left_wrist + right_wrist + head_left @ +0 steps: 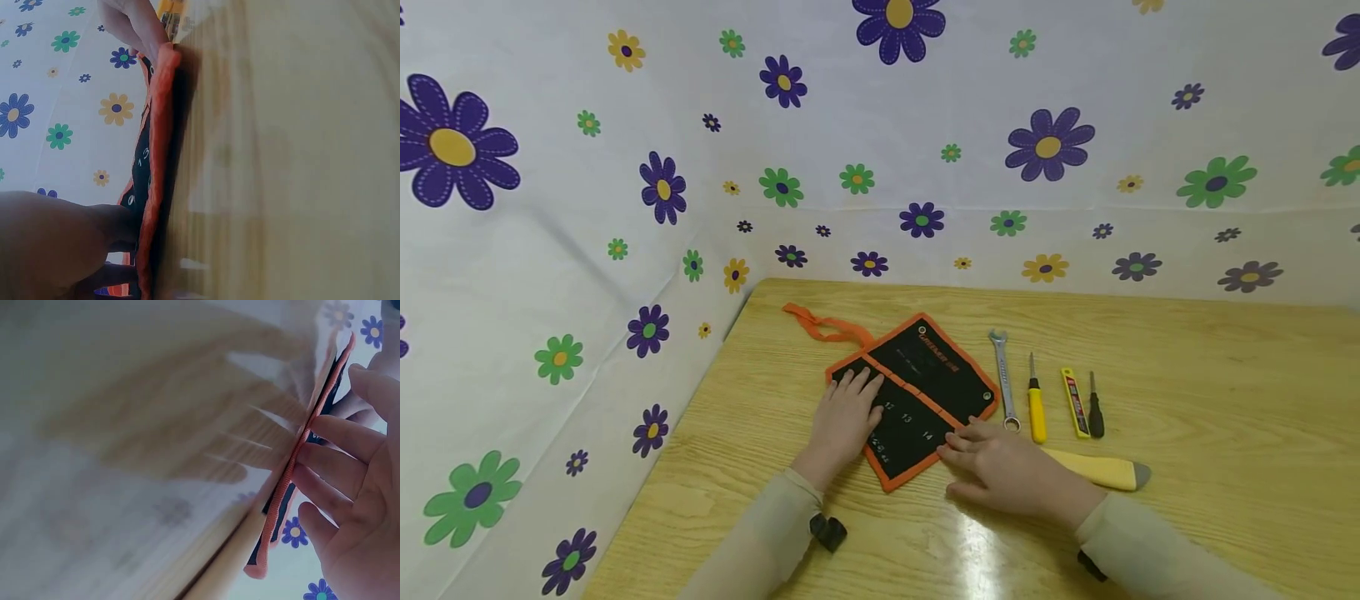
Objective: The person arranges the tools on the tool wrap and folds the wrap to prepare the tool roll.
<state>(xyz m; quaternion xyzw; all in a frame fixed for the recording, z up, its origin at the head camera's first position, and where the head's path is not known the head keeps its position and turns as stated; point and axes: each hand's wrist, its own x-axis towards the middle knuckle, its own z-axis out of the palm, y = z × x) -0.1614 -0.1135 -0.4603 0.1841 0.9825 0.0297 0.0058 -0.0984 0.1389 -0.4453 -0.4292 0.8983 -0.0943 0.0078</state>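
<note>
The pouch (917,412) is black with orange edging and pale numerals — its flap lettering looks reddish, though dim. Its strap (805,317) is plain orange. One screwdriver (1037,410) has a yellow handle; the wrench (1003,375) is silver. Purple, green and yellow daisies pattern the white cloth (970,183); the table (1225,417) is pale yellow woodgrain.

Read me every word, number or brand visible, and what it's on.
"12": black pouch
"13": same pouch
"14": same pouch
Orange lettering, pouch's upper flap: perhaps "GREENER", rest blurred.
Unreadable, too small or blurred: pouch's corner marks, partial pouch digits, left wrist view, wrench marking, slim yellow item's red label.
</note>
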